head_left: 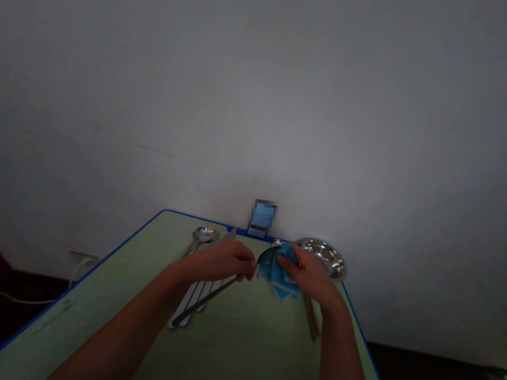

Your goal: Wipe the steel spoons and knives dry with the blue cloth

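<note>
My left hand (pixel 244 262) is closed around the neck of a long-handled utensil (pixel 203 304) with a rounded head. Its thin dark handle slants down to the left above the table. My right hand (pixel 302 266) grips a blue cloth (pixel 282 284), which is pressed over the utensil's head. Cloth and fingers cover most of that head, so I cannot tell its exact kind. Beneath and beside my left forearm lie several metal utensils, among them a ladle (pixel 204 233) with a shiny bowl. Brown wooden sticks (pixel 311 322) lie by my right wrist.
A shiny metal bowl (pixel 341 265) stands at the table's back right corner. A phone (pixel 261 219) leans upright at the back edge, against the wall (pixel 266 92). The pale green table (pixel 235 362) has a blue rim. A white cable (pixel 1 295) runs along the left.
</note>
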The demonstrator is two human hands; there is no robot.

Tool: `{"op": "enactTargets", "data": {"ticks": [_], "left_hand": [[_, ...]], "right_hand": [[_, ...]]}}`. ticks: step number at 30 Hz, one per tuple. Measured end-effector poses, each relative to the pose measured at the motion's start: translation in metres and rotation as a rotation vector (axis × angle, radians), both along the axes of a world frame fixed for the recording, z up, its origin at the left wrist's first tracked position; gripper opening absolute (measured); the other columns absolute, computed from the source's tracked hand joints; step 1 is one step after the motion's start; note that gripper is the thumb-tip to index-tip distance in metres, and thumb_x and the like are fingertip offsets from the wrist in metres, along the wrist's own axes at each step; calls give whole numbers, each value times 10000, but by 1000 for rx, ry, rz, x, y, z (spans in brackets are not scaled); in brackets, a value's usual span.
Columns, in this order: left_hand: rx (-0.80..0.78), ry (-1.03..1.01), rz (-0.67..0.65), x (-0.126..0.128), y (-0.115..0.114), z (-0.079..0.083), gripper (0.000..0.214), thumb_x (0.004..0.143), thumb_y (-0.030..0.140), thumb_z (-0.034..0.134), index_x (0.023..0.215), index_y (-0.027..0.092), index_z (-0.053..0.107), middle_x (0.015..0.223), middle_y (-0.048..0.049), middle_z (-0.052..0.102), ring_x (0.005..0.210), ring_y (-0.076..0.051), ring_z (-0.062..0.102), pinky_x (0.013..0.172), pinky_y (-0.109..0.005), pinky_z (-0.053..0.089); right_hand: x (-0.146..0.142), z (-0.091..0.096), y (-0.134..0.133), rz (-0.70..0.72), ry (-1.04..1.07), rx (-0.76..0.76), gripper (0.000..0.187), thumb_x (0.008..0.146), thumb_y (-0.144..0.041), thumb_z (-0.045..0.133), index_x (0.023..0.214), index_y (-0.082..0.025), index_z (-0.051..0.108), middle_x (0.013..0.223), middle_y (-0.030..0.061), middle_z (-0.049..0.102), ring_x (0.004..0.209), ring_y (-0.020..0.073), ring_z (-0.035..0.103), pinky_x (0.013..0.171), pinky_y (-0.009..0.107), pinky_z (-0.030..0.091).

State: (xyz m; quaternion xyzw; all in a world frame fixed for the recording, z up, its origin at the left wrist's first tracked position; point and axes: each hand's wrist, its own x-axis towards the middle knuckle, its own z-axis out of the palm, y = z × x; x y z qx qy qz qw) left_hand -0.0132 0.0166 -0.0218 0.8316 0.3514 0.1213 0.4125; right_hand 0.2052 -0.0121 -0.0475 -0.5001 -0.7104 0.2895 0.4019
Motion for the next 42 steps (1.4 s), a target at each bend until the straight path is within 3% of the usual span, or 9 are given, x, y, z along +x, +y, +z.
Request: {"op": "enactTargets", "data": {"ticks": [3,7,15,21,29,37,42], "left_hand": [[-14,-25,25,-5,2,4,271,776,328,450,650,148,610,601,7,564,599,-126,531,597,-217,392],[-7,-44,28,-9,4,6,297,798,344,435,662,147,610,602,8,559,595,-117,516,582,-210,381],[92,20,59,-8,6,5,299,795,322,428,604,148,579,584,-7,582,560,-118,517,550,-221,366],[-37,15,71,-9,3,-1,310,814,365,412,632,155,551,594,-17,601,555,-127,570,539,-220,424],[169,116,81,1,-2,-6,250,786,302,423,678,158,597,606,-17,615,561,-131,565,516,-217,364],[322,145,87,0,0,-7,247,790,259,423,672,154,613,602,-15,604,565,-126,538,530,-222,321],[433,199,95,2,-2,-9,262,808,281,438,680,161,632,626,-28,622,594,-144,535,546,-239,306]], "right_hand": [[0,0,1,-45,67,5,185,790,-375,576,781,-195,615,634,-30,577,574,131,519,514,230,408],[-2,2,1,-78,163,8,264,834,-420,511,984,-215,583,791,-5,620,692,154,579,610,268,478],[-2,8,-3,-83,243,34,350,827,-401,535,1144,-252,542,939,4,618,804,168,581,712,289,487],[6,8,-6,-50,285,26,409,837,-390,528,1225,-262,498,1034,21,621,907,182,585,788,313,485],[-13,7,-12,141,34,40,427,840,-297,530,1265,-298,490,1203,26,570,1056,199,546,921,382,429],[-16,0,-6,171,-141,137,461,815,-181,533,1248,-335,503,1219,9,581,1101,208,534,941,407,405],[-20,-1,-5,157,-283,127,474,772,-70,511,1183,-301,554,1180,12,616,1058,197,570,923,378,409]]}}
